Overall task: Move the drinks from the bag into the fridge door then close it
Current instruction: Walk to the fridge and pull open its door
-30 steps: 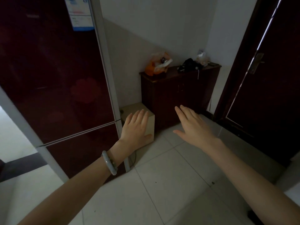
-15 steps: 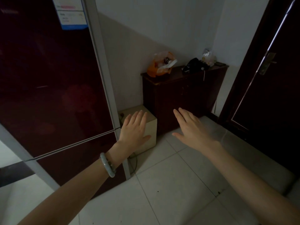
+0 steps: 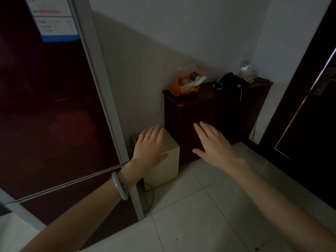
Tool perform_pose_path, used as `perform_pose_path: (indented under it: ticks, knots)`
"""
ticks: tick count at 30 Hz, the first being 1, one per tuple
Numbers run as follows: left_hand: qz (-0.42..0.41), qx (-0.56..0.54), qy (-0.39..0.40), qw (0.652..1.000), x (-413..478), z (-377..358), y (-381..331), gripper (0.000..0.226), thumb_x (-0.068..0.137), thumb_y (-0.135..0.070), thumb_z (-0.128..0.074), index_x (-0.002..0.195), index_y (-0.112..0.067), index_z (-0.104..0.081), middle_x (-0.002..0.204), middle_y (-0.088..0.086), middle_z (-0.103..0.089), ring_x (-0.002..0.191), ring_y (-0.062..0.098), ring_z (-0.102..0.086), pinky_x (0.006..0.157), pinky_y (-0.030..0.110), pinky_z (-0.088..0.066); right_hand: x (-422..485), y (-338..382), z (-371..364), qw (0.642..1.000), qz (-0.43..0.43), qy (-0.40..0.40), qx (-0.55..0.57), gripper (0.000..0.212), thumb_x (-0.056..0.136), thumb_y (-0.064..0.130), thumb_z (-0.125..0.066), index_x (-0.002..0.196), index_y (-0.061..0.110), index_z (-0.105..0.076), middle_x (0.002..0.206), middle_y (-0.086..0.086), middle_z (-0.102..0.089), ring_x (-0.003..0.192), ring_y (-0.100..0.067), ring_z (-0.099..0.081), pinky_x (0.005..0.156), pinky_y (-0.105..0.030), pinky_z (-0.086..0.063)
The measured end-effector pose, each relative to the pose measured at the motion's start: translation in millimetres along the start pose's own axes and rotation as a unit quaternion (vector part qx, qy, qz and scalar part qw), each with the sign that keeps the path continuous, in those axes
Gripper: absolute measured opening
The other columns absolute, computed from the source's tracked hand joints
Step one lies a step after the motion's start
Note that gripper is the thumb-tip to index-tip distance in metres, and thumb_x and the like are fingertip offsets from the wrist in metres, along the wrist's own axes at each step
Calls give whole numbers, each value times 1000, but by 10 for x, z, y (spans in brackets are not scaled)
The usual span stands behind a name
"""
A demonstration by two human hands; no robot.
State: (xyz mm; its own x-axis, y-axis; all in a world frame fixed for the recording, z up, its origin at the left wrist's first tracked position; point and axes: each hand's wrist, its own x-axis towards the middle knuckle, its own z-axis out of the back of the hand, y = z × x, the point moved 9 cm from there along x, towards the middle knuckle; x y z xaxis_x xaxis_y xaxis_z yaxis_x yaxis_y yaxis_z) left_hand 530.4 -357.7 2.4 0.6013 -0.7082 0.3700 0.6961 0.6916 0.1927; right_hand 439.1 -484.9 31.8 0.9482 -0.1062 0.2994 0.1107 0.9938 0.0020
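Dim tiled floor (image 3: 190, 224) and pale walls fill my view. At far left stands the dark red fridge (image 3: 45, 115), both its doors shut, with a blue-edged label (image 3: 54, 19) stuck near the top. My left hand (image 3: 149, 151) hovers just off the fridge's right edge, fingers straight and close together, holding nothing; a pale bracelet (image 3: 120, 188) circles that wrist. Behind it a beige box (image 3: 167, 160) sits on the floor against the wall. Further back, the orange and white bag (image 3: 187, 80) rests on the left end of the dark cabinet's (image 3: 218, 110) top surface; I cannot make out drinks inside it. My right hand (image 3: 214, 146) hovers before the cabinet, fingers straight, empty, apart from the left. A dark door (image 3: 309, 124) stands at far right.
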Motion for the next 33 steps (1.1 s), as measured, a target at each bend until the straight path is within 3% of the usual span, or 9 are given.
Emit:
perform_pose_path:
  ticks: [8,15,19,24,30,33]
  knots:
    - [19,-10,3,1000,604,-209,-18,88,81,-53,-57,145,-7,-17,151,13,-24,139,28,-21,114,43,-15,565,-458,-149,1000,25,-1,-4,81,86,39,-60,146,9,-15,152,-16,-21,140,-28,-19,112,-36,-20]
    - [46,9,19,999,734,-424,155,88,84,-56,-51,146,-7,-11,153,12,-19,141,26,-16,115,42,-13,918,-513,-303,998,55,9,7,82,86,39,-61,146,9,-14,152,-17,-21,140,-29,-20,112,-36,-21]
    - [62,24,36,997,734,-484,356,88,84,-54,-53,146,-7,-12,153,12,-19,141,26,-16,115,43,-14,1078,-382,-389,997,79,15,10,82,86,40,-59,147,10,-13,152,-16,-20,140,-28,-19,113,-35,-20]
    - [94,53,25,994,629,-446,736,85,75,-51,-66,139,-4,-35,142,16,-42,131,30,-39,107,43,-30,1331,-80,-423,993,114,15,20,82,86,41,-59,147,10,-12,153,-16,-19,140,-28,-19,113,-35,-20]
    - [155,67,40,985,270,-415,1341,88,84,-58,-50,146,-8,-12,153,12,-19,141,25,-16,114,42,-13,1629,546,-507,984,174,14,36,83,86,43,-58,147,12,-11,153,-15,-19,140,-29,-20,112,-38,-24]
    - [202,78,52,975,-12,-376,1673,89,80,-57,-55,145,-7,-19,151,14,-25,139,28,-23,113,44,-18,1734,927,-567,976,206,25,63,83,88,44,-55,147,16,-6,155,-11,-13,141,-27,-15,112,-39,-23]
